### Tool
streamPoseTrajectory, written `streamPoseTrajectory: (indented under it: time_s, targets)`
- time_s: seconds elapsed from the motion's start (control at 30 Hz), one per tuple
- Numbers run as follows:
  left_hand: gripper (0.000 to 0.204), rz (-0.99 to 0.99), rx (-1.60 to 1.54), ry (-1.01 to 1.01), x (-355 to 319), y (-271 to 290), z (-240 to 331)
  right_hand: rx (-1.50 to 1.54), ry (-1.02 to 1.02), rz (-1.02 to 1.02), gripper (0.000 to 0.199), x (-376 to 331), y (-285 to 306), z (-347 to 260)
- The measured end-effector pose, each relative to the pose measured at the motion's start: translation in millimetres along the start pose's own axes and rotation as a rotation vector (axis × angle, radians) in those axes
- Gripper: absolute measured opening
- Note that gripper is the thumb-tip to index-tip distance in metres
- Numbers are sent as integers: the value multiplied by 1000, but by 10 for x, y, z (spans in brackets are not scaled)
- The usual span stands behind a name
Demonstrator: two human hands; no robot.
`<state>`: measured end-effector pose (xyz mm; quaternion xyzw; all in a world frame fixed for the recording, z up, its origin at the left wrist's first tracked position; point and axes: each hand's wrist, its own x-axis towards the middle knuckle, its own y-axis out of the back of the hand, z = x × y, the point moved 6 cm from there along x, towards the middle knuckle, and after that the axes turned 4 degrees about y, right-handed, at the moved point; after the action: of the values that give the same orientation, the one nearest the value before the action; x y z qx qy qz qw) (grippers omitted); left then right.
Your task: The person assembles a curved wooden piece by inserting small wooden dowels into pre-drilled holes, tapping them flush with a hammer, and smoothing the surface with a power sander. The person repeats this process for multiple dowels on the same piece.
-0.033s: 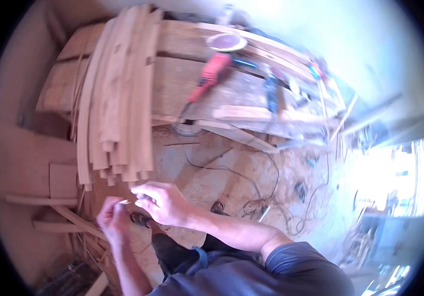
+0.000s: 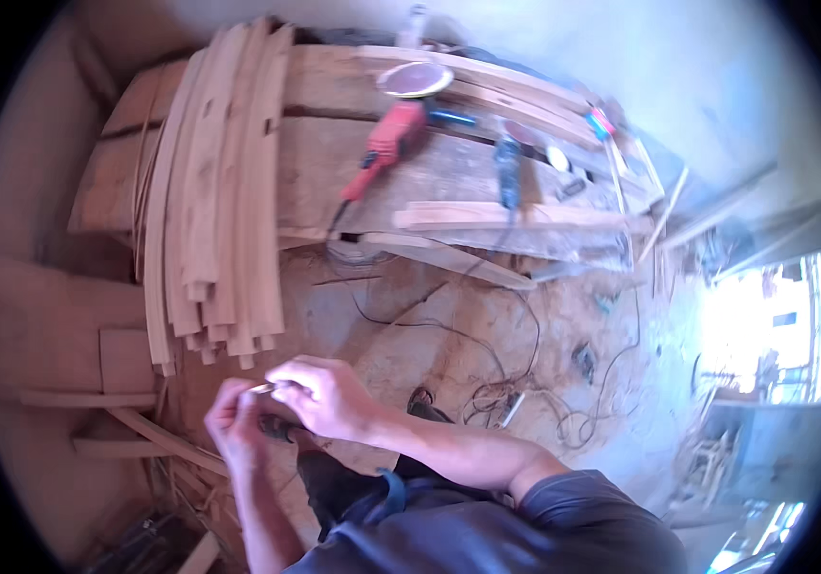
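Note:
My left hand [image 2: 235,421] is closed in a pinch on a small pale object [image 2: 262,387], too small to name. Beside it, my right hand [image 2: 327,400] has its fingers curled in and its fingertips close to that same object. Whether the right fingers hold anything of their own is hidden. Both hands are in front of my body, just below the near ends of a stack of long wooden strips [image 2: 214,191].
The strips overhang a rough wooden bench [image 2: 324,163]. On it lie a red power tool with a round disc [image 2: 396,134], a blue power tool [image 2: 508,172] and a loose board [image 2: 468,215]. Cables [image 2: 487,359] trail over the dusty floor; timber offcuts [image 2: 166,440] lean at left.
My left hand has moved toward my right one, and the fingertips now come together at the small pale object. The whole view has shifted slightly.

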<state>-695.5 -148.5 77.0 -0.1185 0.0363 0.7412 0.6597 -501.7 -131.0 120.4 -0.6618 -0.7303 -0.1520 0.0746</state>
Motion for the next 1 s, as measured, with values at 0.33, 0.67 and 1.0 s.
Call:
streamPoseTrajectory:
  time_s: [0.33,0.67,1.0]
  targets:
    - [14,-561,8,364,-500,-3412,-419,-217,-297,520,12,-1130,2844,-61]
    - [21,-791,223,246,330,-5232,-1029,-276,-728,903,11,-1591,4592,791]
    - [22,-514,607,-48,2556,-6232,-1369,-365,-763,1410,14,-2327,6493,1414]
